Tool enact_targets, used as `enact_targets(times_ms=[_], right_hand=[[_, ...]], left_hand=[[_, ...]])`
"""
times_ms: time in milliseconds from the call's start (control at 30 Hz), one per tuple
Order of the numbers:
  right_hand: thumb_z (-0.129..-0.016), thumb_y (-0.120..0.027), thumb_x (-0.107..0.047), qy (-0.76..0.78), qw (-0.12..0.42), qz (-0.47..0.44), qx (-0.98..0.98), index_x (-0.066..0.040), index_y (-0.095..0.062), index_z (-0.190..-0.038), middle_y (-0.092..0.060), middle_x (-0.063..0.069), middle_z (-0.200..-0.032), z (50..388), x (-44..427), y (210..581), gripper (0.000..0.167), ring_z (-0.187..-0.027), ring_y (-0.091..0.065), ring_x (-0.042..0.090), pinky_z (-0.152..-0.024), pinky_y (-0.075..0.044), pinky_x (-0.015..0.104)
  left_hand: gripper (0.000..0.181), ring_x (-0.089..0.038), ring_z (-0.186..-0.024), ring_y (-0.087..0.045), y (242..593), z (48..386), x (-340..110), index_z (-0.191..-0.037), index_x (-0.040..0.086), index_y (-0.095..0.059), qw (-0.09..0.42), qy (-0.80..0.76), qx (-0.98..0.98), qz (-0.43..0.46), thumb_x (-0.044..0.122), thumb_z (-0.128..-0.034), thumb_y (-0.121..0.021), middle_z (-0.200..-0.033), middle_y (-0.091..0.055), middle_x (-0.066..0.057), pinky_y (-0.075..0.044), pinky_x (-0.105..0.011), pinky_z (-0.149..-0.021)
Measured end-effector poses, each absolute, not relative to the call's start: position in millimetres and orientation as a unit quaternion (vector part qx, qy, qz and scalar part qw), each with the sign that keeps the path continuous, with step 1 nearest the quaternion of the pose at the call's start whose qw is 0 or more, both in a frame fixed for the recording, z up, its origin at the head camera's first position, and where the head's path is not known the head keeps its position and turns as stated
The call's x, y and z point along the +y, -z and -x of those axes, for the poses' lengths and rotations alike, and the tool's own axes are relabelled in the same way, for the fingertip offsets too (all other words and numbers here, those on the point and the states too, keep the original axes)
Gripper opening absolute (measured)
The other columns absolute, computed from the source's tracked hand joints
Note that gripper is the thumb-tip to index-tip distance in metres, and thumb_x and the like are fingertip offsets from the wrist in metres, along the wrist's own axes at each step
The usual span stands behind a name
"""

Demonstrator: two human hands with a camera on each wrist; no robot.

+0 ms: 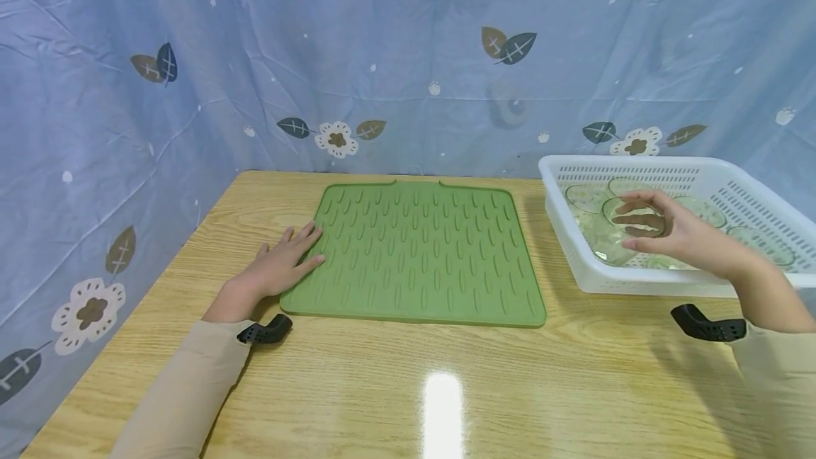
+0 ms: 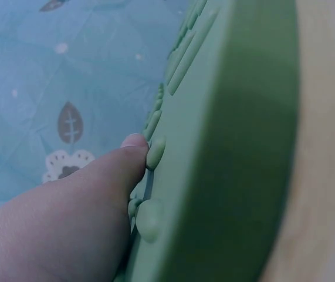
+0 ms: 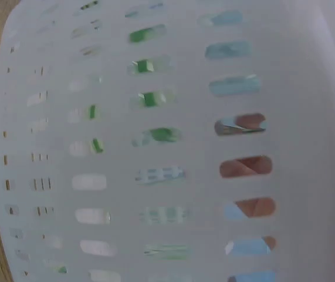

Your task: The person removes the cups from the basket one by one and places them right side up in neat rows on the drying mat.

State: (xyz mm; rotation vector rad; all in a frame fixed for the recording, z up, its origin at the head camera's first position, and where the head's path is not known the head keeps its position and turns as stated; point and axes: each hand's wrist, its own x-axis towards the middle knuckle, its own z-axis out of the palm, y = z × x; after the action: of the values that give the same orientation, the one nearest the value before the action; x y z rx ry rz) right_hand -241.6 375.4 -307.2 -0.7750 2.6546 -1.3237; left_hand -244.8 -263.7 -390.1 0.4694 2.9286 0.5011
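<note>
My left hand (image 1: 285, 264) lies on the left edge of a green ridged mat (image 1: 414, 253), fingers spread and holding nothing. In the left wrist view its thumb (image 2: 111, 173) touches the mat's raised ridges (image 2: 151, 220). On the right, my right hand (image 1: 669, 232) reaches over the near left part of a white slotted plastic basket (image 1: 644, 282). Its fingers and thumb curl round the rim of a clear drinking glass (image 1: 610, 246), which leans at a tilt. The basket wall (image 3: 196, 153) fills the right wrist view, with bits of the hand visible through its slots.
Several other clear glasses (image 1: 761, 243) are in the basket. Mat and basket are on a light wooden table (image 1: 357, 374), the basket to the mat's right. A blue patterned cloth (image 1: 408, 62) hangs behind and along the left.
</note>
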Motion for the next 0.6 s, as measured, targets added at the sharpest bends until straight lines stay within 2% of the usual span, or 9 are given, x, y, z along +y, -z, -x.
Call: enact_targets(times_ms=[133, 267, 433, 600], right_hand=[[-0.095, -0.063, 0.013, 0.446, 0.025, 0.246, 0.860, -0.026, -0.036, -0.144, -0.053, -0.011, -0.130, 241.3, 373.7, 306.0, 0.068, -0.115, -0.055, -0.010, -0.083, -0.054, 0.016], [-0.094, -0.063, 0.015, 0.463, 0.009, 0.238, 0.854, -0.028, -0.038, -0.142, -0.055, -0.013, -0.128, 240.3, 370.7, 303.9, 0.070, -0.115, -0.056, -0.009, -0.082, -0.054, 0.015], [-0.092, -0.061, 0.020, 0.492, -0.008, 0.228, 0.840, -0.026, -0.042, -0.141, -0.059, -0.015, -0.127, 238.3, 366.8, 301.1, 0.069, -0.114, -0.058, -0.007, -0.082, -0.054, 0.014], [-0.091, -0.057, 0.024, 0.567, 0.005, 0.247, 0.786, -0.020, -0.046, -0.139, -0.062, -0.011, -0.126, 237.9, 363.6, 299.6, 0.066, -0.113, -0.061, -0.002, -0.083, -0.053, 0.014]], left_hand=[[0.075, -0.048, -0.153, -0.001, 390.5, 246.3, -265.0, -0.166, 0.010, -0.018, 0.065, -0.162, 0.972, -0.156, 0.055, -0.1089, -0.037, -0.171, -0.005, -0.014, -0.001, -0.081, -0.109], [0.076, -0.048, -0.153, -0.001, 390.0, 246.6, -265.4, -0.166, 0.010, -0.018, 0.064, -0.161, 0.972, -0.156, 0.056, -0.1087, -0.037, -0.171, -0.005, -0.014, 0.000, -0.081, -0.109], [0.074, -0.048, -0.153, -0.001, 388.7, 244.6, -263.7, -0.166, 0.010, -0.018, 0.064, -0.163, 0.972, -0.155, 0.054, -0.1092, -0.037, -0.171, -0.006, -0.014, 0.000, -0.080, -0.110], [0.073, -0.049, -0.153, -0.002, 387.5, 243.0, -262.9, -0.165, 0.010, -0.019, 0.063, -0.166, 0.972, -0.154, 0.053, -0.1094, -0.039, -0.171, -0.007, -0.015, -0.001, -0.080, -0.110]])
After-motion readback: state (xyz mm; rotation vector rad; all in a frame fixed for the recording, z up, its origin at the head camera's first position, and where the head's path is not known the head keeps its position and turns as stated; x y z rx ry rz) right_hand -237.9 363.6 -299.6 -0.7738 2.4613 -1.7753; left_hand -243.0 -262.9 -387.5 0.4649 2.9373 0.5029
